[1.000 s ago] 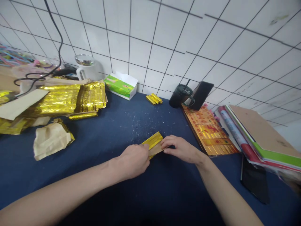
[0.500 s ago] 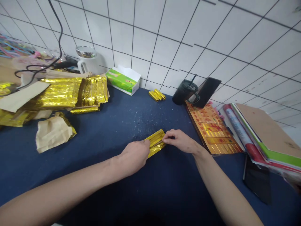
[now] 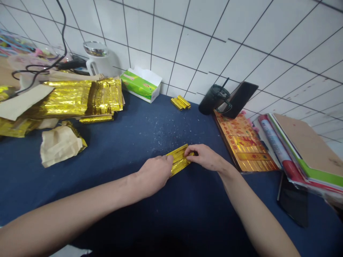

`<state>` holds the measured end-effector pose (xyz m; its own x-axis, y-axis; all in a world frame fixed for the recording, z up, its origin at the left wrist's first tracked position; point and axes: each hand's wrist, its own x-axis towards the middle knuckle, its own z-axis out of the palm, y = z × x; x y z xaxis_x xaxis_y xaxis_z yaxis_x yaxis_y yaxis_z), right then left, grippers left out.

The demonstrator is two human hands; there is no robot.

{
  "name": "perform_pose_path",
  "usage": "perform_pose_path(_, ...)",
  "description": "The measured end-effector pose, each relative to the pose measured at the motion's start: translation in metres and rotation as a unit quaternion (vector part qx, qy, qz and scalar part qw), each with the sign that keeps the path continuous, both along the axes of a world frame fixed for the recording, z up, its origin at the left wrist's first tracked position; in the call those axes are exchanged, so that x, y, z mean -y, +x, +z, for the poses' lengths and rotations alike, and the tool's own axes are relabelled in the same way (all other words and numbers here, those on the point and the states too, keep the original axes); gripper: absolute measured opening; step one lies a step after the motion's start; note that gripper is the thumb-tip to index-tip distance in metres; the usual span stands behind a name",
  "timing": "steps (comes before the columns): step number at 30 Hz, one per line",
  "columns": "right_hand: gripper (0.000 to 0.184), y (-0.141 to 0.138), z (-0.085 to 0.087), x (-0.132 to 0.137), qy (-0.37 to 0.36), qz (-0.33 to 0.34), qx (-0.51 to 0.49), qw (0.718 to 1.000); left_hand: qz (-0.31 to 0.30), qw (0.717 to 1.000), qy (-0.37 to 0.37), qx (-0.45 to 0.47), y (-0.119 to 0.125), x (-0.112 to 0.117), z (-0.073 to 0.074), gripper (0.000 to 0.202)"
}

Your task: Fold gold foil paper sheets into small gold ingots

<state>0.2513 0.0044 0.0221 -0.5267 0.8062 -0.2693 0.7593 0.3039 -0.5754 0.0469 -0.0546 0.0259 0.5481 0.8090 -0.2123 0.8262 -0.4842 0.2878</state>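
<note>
A folded strip of gold foil paper [image 3: 179,162] lies slantwise on the dark blue tabletop between my hands. My left hand [image 3: 158,173] is closed over its left end, thumb pressing on top. At the right end, my right hand [image 3: 202,156] pinches the paper with thumb and curled fingers. Creases run lengthwise along the strip. Behind it, by the wall, sit several small rolled gold foil pieces [image 3: 180,102]. To the left is a large stack of gold foil paper [image 3: 69,98], with a crumpled tan-backed foil sheet [image 3: 61,145] in front.
A green tissue pack [image 3: 141,84], a white mug [image 3: 98,59] and a black cup [image 3: 214,99] stand along the tiled wall. Right of my hands lie orange-gold printed packets [image 3: 245,146], a pile of folders [image 3: 308,146] and a dark phone [image 3: 292,203]. A black cable [image 3: 64,32] hangs at left.
My right hand's fingers have shifted slightly on the strip's right end, and its edges look more folded inward. My left hand stays on the left end. The view has tilted a little.
</note>
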Motion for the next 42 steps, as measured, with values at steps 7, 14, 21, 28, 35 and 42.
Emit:
perform_pose_path(7,0.015,-0.004,0.003,0.003,0.023,0.0,0.029,0.999,-0.021,1.0,0.017,-0.003,-0.002,0.004,0.0,0.032)
perform_pose_path(14,0.015,-0.005,0.001,0.004,0.037,0.0,0.046,0.998,-0.054,0.996,0.06,-0.04,-0.007,0.007,-0.001,0.041)
perform_pose_path(21,0.016,-0.006,-0.001,0.005,0.06,0.014,0.061,0.996,-0.052,0.992,0.101,-0.053,-0.008,0.01,-0.005,0.049)
perform_pose_path(28,0.017,-0.006,-0.001,0.007,0.062,0.005,0.059,0.996,-0.044,0.992,0.104,-0.06,-0.007,0.01,-0.007,0.055)
perform_pose_path(35,0.012,-0.006,-0.002,0.006,0.047,-0.027,0.053,0.997,-0.076,0.989,0.111,-0.054,-0.011,0.008,-0.011,0.053)
perform_pose_path(42,0.015,-0.006,-0.003,0.005,0.072,-0.028,0.084,0.993,-0.092,0.986,0.123,-0.065,-0.011,0.008,-0.006,0.05)
